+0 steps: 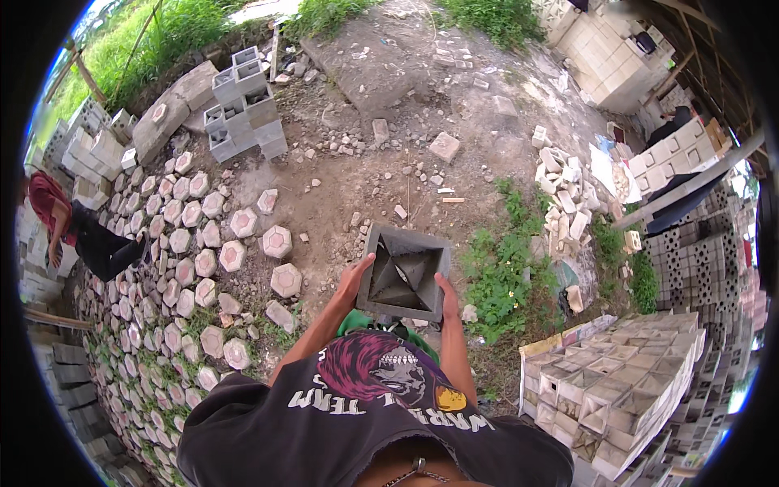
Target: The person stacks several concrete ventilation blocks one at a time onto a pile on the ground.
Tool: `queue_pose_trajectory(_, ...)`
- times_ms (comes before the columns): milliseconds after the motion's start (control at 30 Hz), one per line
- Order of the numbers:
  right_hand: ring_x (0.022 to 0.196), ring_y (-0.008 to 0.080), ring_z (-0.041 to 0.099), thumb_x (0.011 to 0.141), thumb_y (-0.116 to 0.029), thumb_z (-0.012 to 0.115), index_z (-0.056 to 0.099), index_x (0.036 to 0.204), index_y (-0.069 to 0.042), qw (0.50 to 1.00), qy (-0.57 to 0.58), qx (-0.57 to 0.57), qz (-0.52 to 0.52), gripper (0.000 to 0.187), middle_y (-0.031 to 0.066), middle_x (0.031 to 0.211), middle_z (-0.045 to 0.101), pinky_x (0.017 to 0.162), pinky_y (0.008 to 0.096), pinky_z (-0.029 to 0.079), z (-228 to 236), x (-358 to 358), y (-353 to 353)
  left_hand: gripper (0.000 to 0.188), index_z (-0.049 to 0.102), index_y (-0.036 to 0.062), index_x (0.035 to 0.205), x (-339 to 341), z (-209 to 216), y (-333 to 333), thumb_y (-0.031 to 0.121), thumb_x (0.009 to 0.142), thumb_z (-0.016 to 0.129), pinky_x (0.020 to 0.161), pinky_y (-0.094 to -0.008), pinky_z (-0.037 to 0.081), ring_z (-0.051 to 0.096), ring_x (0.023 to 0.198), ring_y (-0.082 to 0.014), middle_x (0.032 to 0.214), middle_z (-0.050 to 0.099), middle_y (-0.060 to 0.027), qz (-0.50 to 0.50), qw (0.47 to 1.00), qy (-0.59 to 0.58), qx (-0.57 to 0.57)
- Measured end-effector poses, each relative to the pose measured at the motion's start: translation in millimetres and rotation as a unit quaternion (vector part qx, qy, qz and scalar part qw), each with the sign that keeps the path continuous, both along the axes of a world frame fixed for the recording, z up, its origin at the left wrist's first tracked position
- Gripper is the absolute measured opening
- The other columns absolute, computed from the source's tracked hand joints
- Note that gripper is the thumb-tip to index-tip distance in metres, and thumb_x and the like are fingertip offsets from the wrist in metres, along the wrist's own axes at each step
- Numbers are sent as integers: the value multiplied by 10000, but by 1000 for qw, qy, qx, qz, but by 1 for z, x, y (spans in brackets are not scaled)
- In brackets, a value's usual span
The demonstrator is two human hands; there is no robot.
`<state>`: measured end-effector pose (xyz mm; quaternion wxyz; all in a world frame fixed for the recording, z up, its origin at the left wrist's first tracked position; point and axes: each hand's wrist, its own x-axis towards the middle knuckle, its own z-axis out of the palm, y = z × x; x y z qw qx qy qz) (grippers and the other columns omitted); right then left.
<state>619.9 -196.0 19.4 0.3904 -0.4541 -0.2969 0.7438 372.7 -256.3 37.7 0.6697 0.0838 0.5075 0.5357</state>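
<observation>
Between my two hands is a square grey concrete vent block (444, 258), held in front of my body at about waist height. Its open face is turned up, with sloping inner walls meeting in a cross around a narrow slit. My left hand (355, 277) presses on the block's left side, and my right hand (446, 297) grips the opposite side. Most fingers are hidden beneath or behind the block. Part of a green cloth (354, 321) shows just under it.
Ahead to the left rises a stack of grey blocks (264, 114). Hexagonal pavers (243, 222) cover the left ground, where another person (81, 219) walks. Weeds (503, 284) grow at right, beside broken block rubble (565, 195). A pale vent-block stack (604, 381) stands near right.
</observation>
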Motion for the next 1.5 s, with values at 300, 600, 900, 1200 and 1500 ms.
queue_pose_trajectory(300,996,186,584,871,-286,623,492,1267,-27,966,45,-21,252,491,70,1127,585,866,320,468,-25,-97,85,546,638,-40,1049,-35,-7,-29,462,835,651,711,-323,532,656,770,-199,925,674,-125,252,968,14,-4)
queue_pose_trajectory(600,967,205,608,870,-327,606,520,1232,15,931,7,-27,363,505,95,1098,609,863,326,479,-60,-234,145,603,640,-62,1050,-122,-53,-8,488,805,674,706,-312,525,649,767,-190,944,668,-132,378,926,-3,-13)
queue_pose_trajectory(900,978,180,569,858,-353,617,561,1176,8,929,-11,-25,370,484,73,1068,595,859,314,446,-97,-335,189,655,611,-97,1047,-224,-57,29,503,792,681,682,-317,525,645,739,-190,920,663,-131,376,926,32,-28)
queue_pose_trajectory(1200,1012,198,560,824,-378,630,464,1283,8,922,-34,-23,384,622,104,1161,550,881,316,442,-110,-418,268,636,615,-90,1059,-306,-63,106,494,810,662,700,-311,523,650,769,-190,930,665,-130,378,924,43,-44)
queue_pose_trajectory(1500,992,205,581,821,-377,627,458,1293,-14,917,-4,-24,398,620,110,1128,555,860,325,470,-130,-530,396,578,614,-67,1077,-416,-94,236,456,834,648,708,-320,533,650,785,-194,950,662,-131,367,929,38,12)
